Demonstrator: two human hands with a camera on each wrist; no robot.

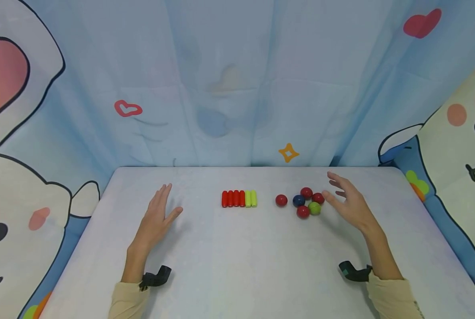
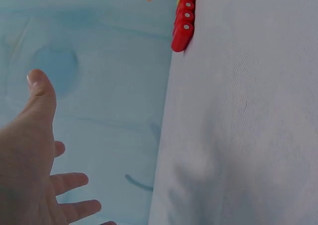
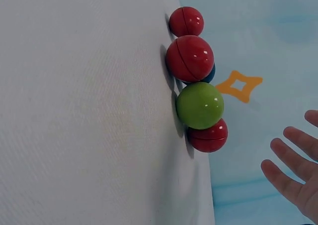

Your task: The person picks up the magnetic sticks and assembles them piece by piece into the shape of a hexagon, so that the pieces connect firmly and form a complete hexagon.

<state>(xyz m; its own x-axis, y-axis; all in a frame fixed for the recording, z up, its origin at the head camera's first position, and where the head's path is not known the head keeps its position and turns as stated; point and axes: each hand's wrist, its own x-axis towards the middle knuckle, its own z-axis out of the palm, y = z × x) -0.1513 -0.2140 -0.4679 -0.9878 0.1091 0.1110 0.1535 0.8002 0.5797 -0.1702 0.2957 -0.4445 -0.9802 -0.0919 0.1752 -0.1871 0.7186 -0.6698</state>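
Note:
Over the left side of the table my left hand (image 1: 155,219) is held with straight fingers and the thumb spread, holding nothing. To its right, a row of several red cylinders (image 1: 233,199) lies side by side, with two yellow-green cylinders (image 1: 251,199) at the row's right end. My right hand (image 1: 351,204), fingers spread and nothing in them, hovers just right of a cluster of glossy balls. That cluster has a dark blue ball (image 1: 299,200), a green ball (image 1: 314,208) and several red balls (image 3: 190,58). One red ball (image 1: 281,200) sits a little apart on the left.
A white cloth covers the table (image 1: 237,266). Behind it hangs a light blue curtain (image 1: 237,110) printed with hearts, a star and cartoon animals. Black wrist cameras (image 1: 156,277) are strapped at both sleeves.

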